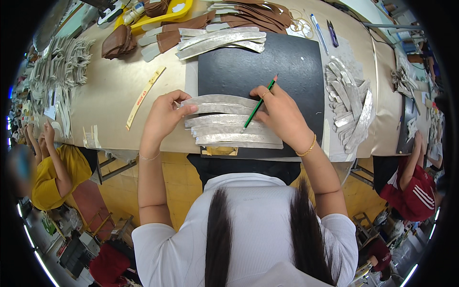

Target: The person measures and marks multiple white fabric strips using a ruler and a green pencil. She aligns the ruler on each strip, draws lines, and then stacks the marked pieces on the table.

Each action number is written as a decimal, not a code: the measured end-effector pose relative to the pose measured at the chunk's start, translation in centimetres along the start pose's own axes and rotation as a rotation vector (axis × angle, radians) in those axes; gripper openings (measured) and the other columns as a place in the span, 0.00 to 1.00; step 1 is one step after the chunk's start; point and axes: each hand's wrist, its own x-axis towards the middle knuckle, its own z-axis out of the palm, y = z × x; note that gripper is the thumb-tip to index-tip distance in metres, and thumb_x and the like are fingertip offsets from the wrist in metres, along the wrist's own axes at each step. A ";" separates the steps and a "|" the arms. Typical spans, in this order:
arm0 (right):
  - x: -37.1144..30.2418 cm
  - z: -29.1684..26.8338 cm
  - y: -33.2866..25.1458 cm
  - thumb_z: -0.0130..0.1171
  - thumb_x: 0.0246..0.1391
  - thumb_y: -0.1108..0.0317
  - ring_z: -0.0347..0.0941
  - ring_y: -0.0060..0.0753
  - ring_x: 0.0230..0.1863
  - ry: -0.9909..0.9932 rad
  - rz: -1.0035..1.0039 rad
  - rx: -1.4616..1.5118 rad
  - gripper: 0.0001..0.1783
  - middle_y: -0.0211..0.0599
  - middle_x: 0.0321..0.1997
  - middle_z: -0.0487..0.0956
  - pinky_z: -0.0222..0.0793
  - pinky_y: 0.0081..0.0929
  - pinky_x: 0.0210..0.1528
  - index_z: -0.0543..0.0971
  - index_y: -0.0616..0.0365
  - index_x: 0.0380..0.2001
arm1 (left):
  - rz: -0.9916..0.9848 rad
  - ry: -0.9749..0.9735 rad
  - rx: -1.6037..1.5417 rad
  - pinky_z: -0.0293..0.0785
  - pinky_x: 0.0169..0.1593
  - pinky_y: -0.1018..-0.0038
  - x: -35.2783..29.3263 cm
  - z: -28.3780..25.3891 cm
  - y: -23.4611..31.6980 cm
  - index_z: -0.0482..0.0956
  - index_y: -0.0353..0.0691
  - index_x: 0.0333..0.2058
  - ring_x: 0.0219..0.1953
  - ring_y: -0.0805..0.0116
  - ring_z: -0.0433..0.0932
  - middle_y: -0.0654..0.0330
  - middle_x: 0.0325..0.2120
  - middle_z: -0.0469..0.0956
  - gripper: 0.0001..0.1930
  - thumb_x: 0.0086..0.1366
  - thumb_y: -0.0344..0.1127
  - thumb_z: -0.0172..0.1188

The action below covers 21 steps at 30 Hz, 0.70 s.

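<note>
Layout of tan table [112, 95], black mat [260, 67], silvery strips [229, 131] and green pencil [253, 115]

Refer first to the tan table, extending out to both sides and bearing the items below. Next in size, the black mat, lying flat at centre. Along the rear, brown pieces [258, 16] in overlapping fans. Just beside the mat at right, a loose pile of pale strips [346, 105]; at far left, a thick heap of similar strips [60, 62].

Locate the silvery strips on the near part of the mat, side by side, slightly curved, running left to right between both hands. Across the mat's rear-left edge, a stacked bundle [222, 40] of the same kind.

Left hand [167, 115]: gripping the left end of the rearmost strips, thumb on top. Right hand [284, 115]: closed around the green pencil, near the right ends; impossible to tell whether touching the strips.

Left of the left hand, a curved yellowish piece [146, 98], lying obliquely. Near the mat's rear-right corner, a blue-and-white pen [319, 34] and a dark pen [332, 33]. Green pencil: tilted, tip downward over the strips. Smallest, on a right-hand finger: a gold ring [266, 94]
</note>
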 end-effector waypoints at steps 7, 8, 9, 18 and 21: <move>-0.1 -0.1 -1.0 0.73 0.47 0.67 0.78 0.46 0.43 -0.028 -0.001 -0.256 0.17 0.44 0.37 0.80 0.67 0.43 0.49 0.80 0.55 0.41 | -0.064 -0.020 -0.055 0.67 0.33 0.77 0.0 -0.1 0.0 0.85 0.31 0.38 0.27 0.79 0.69 0.66 0.23 0.77 0.15 0.64 0.40 0.72; 0.0 -0.1 -0.9 0.72 0.47 0.67 0.78 0.45 0.43 -0.044 0.006 -0.253 0.16 0.44 0.36 0.81 0.67 0.42 0.49 0.81 0.56 0.40 | -0.055 -0.019 -0.070 0.66 0.33 0.78 0.0 -0.2 0.1 0.85 0.31 0.38 0.27 0.79 0.69 0.67 0.23 0.77 0.15 0.64 0.40 0.72; 0.0 0.0 -0.8 0.72 0.48 0.67 0.79 0.46 0.42 -0.038 -0.010 -0.252 0.15 0.44 0.36 0.81 0.68 0.43 0.48 0.81 0.56 0.39 | -0.046 -0.018 -0.085 0.66 0.32 0.78 0.0 -0.2 0.3 0.85 0.31 0.38 0.27 0.80 0.68 0.68 0.22 0.76 0.15 0.64 0.39 0.71; -0.4 -4.3 -1.1 0.70 0.51 0.67 0.81 0.52 0.35 -0.221 0.052 0.065 0.15 0.48 0.29 0.81 0.74 0.41 0.39 0.80 0.62 0.39 | -0.092 -0.059 -0.176 0.64 0.30 0.81 -2.6 -1.0 2.2 0.84 0.31 0.41 0.25 0.82 0.66 0.69 0.22 0.75 0.16 0.63 0.39 0.72; -2.8 -3.6 -0.7 0.72 0.51 0.66 0.81 0.52 0.36 -0.222 0.004 0.003 0.17 0.49 0.32 0.81 0.75 0.41 0.40 0.80 0.60 0.42 | -0.104 -0.115 -0.101 0.64 0.29 0.81 -4.1 0.2 1.8 0.82 0.32 0.44 0.23 0.83 0.67 0.68 0.25 0.75 0.17 0.62 0.37 0.73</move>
